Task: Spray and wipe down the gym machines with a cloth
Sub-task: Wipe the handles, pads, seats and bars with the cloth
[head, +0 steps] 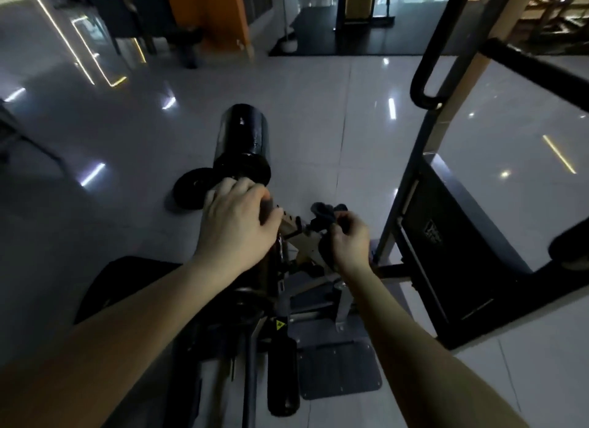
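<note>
A gym machine stands below me, with a black padded roller [243, 137] on a tan metal arm [302, 241]. My left hand [237, 223] grips the arm just behind the roller, fingers curled over it. To its right, my right hand [349, 239] holds a dark cloth [325, 214] bunched against the tan arm. No spray bottle is in view.
The black seat pad [127, 281] lies at lower left, and a grey foot plate [339, 368] and a black handle [282, 376] sit below. At right rise the weight stack shroud [459, 258] and the machine's frame post [411, 172]. Glossy tiled floor [318, 108] spreads beyond.
</note>
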The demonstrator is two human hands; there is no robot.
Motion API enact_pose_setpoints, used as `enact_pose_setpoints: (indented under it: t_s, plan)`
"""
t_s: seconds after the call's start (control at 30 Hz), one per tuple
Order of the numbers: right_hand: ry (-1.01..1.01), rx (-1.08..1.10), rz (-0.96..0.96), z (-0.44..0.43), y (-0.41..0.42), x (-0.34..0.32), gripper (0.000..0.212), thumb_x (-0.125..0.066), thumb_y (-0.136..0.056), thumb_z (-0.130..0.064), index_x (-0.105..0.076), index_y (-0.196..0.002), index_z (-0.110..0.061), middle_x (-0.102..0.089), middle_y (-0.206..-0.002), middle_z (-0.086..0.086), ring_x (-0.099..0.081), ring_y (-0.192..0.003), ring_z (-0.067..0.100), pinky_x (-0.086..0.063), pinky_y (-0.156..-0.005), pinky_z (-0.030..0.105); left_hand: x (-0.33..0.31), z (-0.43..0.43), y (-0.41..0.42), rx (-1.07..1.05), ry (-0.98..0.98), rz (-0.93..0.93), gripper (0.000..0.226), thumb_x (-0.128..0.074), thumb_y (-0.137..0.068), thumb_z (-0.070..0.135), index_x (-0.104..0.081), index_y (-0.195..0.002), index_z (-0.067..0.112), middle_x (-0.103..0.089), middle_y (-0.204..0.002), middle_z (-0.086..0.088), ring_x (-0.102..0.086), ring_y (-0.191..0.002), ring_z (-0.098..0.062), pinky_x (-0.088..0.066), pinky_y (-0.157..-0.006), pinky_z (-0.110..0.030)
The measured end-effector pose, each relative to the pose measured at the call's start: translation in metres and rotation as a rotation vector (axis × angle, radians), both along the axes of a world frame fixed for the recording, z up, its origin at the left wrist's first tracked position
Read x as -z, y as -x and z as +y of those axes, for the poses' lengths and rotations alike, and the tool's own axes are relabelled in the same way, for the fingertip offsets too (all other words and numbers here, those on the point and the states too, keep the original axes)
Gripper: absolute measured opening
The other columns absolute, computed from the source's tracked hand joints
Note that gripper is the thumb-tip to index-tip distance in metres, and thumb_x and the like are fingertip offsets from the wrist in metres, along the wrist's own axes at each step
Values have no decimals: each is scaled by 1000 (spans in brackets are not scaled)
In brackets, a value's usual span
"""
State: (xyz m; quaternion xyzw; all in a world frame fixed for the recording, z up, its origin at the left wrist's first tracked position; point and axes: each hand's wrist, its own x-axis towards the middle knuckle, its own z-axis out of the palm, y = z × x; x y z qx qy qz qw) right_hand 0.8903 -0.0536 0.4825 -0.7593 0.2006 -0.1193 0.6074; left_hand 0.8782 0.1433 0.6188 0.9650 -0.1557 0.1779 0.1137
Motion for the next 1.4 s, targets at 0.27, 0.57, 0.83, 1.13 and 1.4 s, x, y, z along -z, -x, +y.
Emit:
enact_pose_setpoints:
  t_s: [0.27, 0.57, 0.83, 1.13, 1.4]
  plan:
    - [182, -318, 52, -3, -68, 63, 31, -52, -106, -15, -68, -132, -13, -63, -133, 9, -58, -124, 24, -47, -108, 30, 2, 0, -2, -1, 25, 35, 24, -68, -86, 41, -69, -94, 19, -60, -108, 7, -51, -111, -24, -40, -91, -42]
    - [-373, -121, 325, -37, -82, 55, 34, -56, -104, -22, -69, -109, 9, -70, -98, 25, -65, -88, 30, -51, -76, 36, 3, 1, -2, -3, 65, 54, 29, -55, -85, 43, -68, -92, 19, -58, -110, 8, -50, -113, -23, -36, -91, -39]
    - [-476, -169, 118, -25, -37, 71, 35, -51, -103, -2, -58, -137, -8, -68, -126, 9, -66, -115, 26, -56, -99, 37, 4, 2, -2, 1, 51, 53, 9, -63, -90, 24, -69, -93, 18, -59, -113, 4, -49, -116, -24, -34, -93, -39]
    - [239, -299, 34, -20, -56, 74, 50, -74, -93, -29, -57, -137, -13, -67, -131, 7, -62, -121, 20, -52, -105, 40, 4, 1, -2, 6, 63, 29, 4, -65, -87, 22, -67, -89, 20, -58, -108, 6, -48, -112, -22, -35, -91, -36]
    - [106, -313, 42, -31, -54, 70, 33, -73, -95, -26, -70, -125, -15, -74, -115, -1, -71, -109, 15, -59, -97, 43, 5, 1, -2, 6, 38, 16, 9, -67, -84, 25, -68, -90, 19, -59, -108, 6, -51, -113, -24, -37, -90, -39]
